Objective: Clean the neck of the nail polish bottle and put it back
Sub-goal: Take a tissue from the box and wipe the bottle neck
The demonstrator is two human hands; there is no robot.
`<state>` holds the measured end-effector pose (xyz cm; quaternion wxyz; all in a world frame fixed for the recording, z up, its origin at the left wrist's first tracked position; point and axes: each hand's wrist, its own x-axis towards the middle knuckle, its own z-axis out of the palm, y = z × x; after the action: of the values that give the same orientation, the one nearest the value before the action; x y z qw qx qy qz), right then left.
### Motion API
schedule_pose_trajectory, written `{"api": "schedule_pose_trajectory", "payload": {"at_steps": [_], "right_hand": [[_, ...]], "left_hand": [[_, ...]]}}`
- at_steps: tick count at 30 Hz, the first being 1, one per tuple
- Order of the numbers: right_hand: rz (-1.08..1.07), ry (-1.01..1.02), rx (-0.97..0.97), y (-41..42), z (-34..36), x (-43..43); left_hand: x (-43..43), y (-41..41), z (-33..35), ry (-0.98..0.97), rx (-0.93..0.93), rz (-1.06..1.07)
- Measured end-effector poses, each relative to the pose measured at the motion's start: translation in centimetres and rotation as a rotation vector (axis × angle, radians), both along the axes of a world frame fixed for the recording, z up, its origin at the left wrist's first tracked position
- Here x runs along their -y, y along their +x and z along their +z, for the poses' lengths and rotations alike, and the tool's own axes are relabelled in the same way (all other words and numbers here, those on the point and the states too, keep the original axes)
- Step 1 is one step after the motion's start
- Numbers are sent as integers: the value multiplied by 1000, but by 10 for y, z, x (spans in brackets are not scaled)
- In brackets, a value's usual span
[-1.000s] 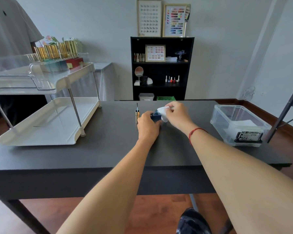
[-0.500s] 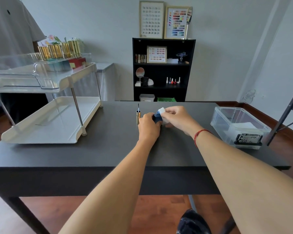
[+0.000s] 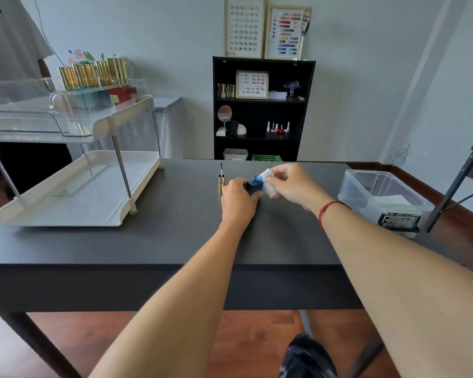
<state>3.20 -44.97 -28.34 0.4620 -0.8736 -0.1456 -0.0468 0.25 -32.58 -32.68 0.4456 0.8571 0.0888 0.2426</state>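
Note:
A dark blue nail polish bottle (image 3: 253, 185) is tilted to the right over the middle of the black table (image 3: 175, 236), with my left hand (image 3: 238, 199) wrapped around its body. Its bare threaded neck points up and right. My right hand (image 3: 290, 182) pinches a white wipe (image 3: 266, 181) that touches the neck. The bottle's gold cap (image 3: 220, 184) stands upside down just left of my left hand, with its thin brush sticking straight up.
A white two-tier rack (image 3: 74, 192) fills the table's left side; its top shelf holds gold-capped bottles (image 3: 93, 75). A clear plastic box (image 3: 382, 200) with white pads sits at the right edge. A black bookshelf (image 3: 262, 107) stands behind the table. A person stands at far left.
The wipe in my right hand has shifted slightly around the bottle neck, and the bottle has stayed in my left hand. The cap has not moved.

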Motion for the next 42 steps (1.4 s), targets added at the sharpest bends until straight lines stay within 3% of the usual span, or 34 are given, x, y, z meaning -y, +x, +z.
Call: {"api": "schedule_pose_trajectory", "payload": {"at_steps": [9, 18, 28, 36, 42], "right_hand": [[-39, 9, 2, -6, -3, -10], [4, -113, 33, -9, 6, -7], [1, -119, -40, -4, 8, 4], [-80, -39, 22, -4, 5, 6], [-91, 5, 70, -5, 4, -2]], "left_hand": [[-1, -5, -2, 6, 25, -45], [-1, 1, -1, 12, 2, -64], [2, 5, -2, -34, -37, -38], [5, 1, -3, 68, -41, -50], [-1, -2, -3, 33, 0, -150]]}}
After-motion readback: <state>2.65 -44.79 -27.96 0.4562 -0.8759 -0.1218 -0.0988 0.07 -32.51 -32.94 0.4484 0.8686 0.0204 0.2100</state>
